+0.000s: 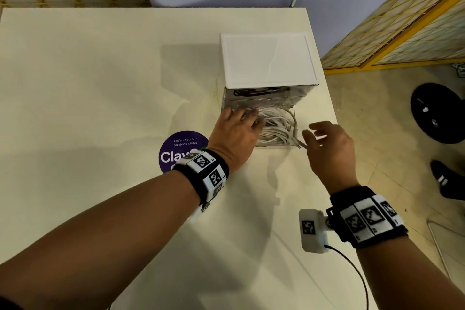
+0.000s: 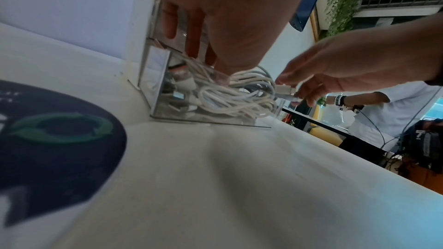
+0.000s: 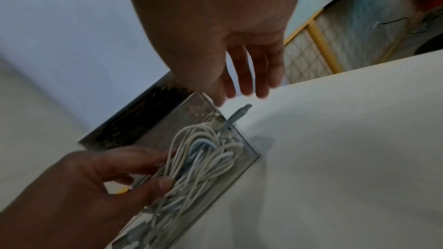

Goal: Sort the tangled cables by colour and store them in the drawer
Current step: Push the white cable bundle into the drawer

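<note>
A clear drawer unit with a white top stands near the table's right edge. Its upper drawer holds black cables. The lower drawer is pulled out and filled with a bundle of white cables. My left hand presses straight fingers and thumb down on the bundle's left side. One grey plug sticks out over the drawer's front right corner. My right hand hovers just above that plug, fingers loosely spread, holding nothing.
A round purple sticker lies on the cream table left of the drawer. The table's right edge runs close to the unit. On the floor beyond it is a black round base. Another person stands further off.
</note>
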`<move>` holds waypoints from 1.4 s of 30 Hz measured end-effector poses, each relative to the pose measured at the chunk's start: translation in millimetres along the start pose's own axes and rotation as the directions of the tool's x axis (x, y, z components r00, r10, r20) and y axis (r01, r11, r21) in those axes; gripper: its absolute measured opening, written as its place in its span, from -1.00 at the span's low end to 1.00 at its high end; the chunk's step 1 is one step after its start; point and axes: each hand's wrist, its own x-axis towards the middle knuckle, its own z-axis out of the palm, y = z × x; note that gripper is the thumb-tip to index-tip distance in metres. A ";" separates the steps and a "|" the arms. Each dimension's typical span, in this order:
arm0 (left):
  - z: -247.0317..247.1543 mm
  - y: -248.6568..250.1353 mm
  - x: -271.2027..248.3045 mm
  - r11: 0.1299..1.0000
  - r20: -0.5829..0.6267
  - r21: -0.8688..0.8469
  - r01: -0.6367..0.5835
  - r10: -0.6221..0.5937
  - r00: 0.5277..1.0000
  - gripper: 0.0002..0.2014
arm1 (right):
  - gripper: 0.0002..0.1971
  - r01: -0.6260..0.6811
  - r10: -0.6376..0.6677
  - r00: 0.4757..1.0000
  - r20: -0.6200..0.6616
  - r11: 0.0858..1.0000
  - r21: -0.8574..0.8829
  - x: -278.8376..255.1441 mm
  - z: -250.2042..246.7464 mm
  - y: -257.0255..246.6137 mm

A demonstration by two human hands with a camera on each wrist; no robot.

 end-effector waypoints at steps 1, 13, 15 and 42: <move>-0.4 -0.6 -0.3 1.000 -0.020 0.003 -0.003 0.003 1.000 -0.46 | -0.78 -0.067 0.068 0.994 0.080 0.998 -0.011 -0.3 -2.2 3.4; 7.2 -0.3 -8.1 0.993 -0.103 0.115 -0.038 0.049 0.993 -0.44 | -0.75 -0.002 -0.017 0.975 0.222 0.996 0.084 6.7 -14.0 -5.5; 8.5 1.1 -9.8 0.996 -0.088 0.083 -0.038 0.046 0.995 -0.42 | -0.64 0.132 -0.140 0.974 0.178 0.990 0.052 13.6 -14.6 -11.2; 0.4 24.2 -6.7 0.989 0.124 0.131 0.061 -0.078 0.989 -0.47 | -0.73 0.469 -0.430 0.861 0.274 0.878 -0.097 26.9 34.6 -40.8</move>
